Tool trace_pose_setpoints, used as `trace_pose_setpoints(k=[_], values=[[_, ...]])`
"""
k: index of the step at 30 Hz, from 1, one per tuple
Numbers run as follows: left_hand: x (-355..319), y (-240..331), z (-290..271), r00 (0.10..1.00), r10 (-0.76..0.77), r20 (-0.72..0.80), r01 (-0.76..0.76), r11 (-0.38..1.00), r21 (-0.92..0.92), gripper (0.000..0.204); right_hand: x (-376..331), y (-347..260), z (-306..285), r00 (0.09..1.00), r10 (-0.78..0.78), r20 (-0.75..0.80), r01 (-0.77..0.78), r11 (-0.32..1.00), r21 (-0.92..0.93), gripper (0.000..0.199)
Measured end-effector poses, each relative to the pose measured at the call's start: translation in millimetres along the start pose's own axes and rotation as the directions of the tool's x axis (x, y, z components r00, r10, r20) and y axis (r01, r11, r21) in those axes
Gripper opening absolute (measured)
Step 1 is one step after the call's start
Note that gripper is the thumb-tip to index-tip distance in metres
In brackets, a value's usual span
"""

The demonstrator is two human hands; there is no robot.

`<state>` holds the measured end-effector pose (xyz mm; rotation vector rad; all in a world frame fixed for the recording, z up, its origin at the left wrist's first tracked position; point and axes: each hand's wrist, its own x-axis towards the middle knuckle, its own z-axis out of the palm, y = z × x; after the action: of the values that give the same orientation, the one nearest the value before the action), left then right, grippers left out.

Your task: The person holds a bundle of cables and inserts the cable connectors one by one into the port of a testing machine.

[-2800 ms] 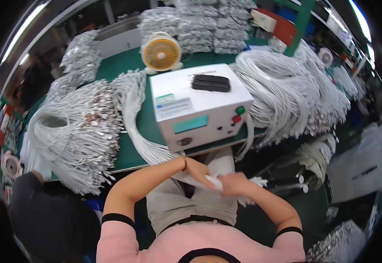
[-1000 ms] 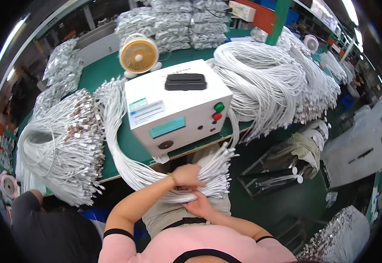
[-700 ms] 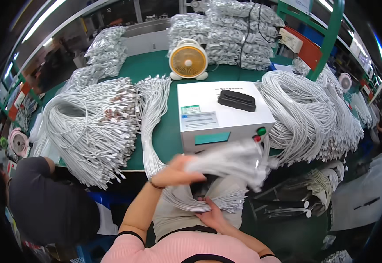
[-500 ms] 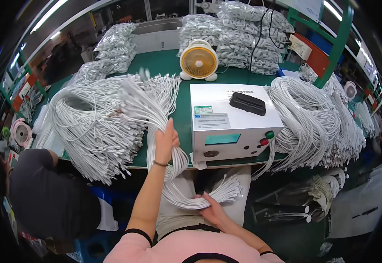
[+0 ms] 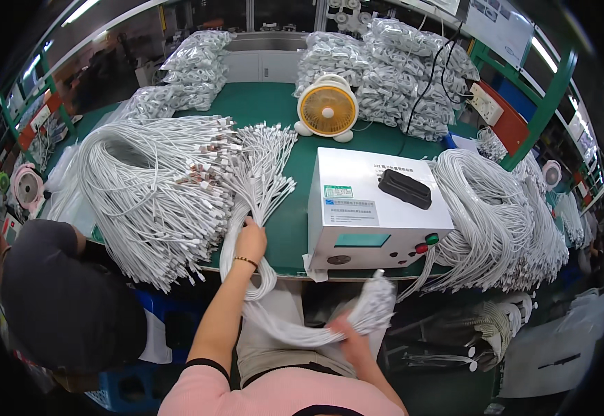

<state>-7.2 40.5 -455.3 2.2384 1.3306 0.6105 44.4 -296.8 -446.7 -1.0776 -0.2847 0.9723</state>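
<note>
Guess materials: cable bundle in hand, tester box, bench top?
Cable bundle: white, likely plastic-jacketed; bends limply between left hand and right hand. Tester box: looks like white painted sheet metal, crisp flat faces. Bench top: matte green mat, probably rubber.

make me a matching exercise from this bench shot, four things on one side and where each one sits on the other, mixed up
Things:
1. small yellow desk fan
2. black rectangular block
3. left hand
4. right hand

Places:
A. below the table edge, gripping the hanging end of the white cable bundle
B. on top of the white test box
C. at the back of the green table, behind the white box
D. on the cable bundle at the table's front edge, left of the white box

Pairs: 1-C, 2-B, 3-D, 4-A
</note>
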Motion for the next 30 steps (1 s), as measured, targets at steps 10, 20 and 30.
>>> trace_pose_setpoints(k=[10,20,30], values=[[-68.4,39.7,-89.8,0.965,0.261,0.022,-0.261,0.965,0.002,0.053,20.2,-66.4,52.0,0.896,0.254,0.364,0.115,0.659,-0.743,0.022],[-159.4,30.4,-13.4,0.596,0.801,0.062,-0.418,0.375,-0.828,0.049,67.2,-139.2,107.6,0.542,0.15,0.827,0.504,0.729,-0.462,0.054],[-157.7,66.2,-12.0,0.765,0.057,0.641,0.642,-0.141,-0.754,0.032,81.4,-73.8,55.1,0.969,-0.155,0.191,0.242,0.742,-0.625,0.019]])
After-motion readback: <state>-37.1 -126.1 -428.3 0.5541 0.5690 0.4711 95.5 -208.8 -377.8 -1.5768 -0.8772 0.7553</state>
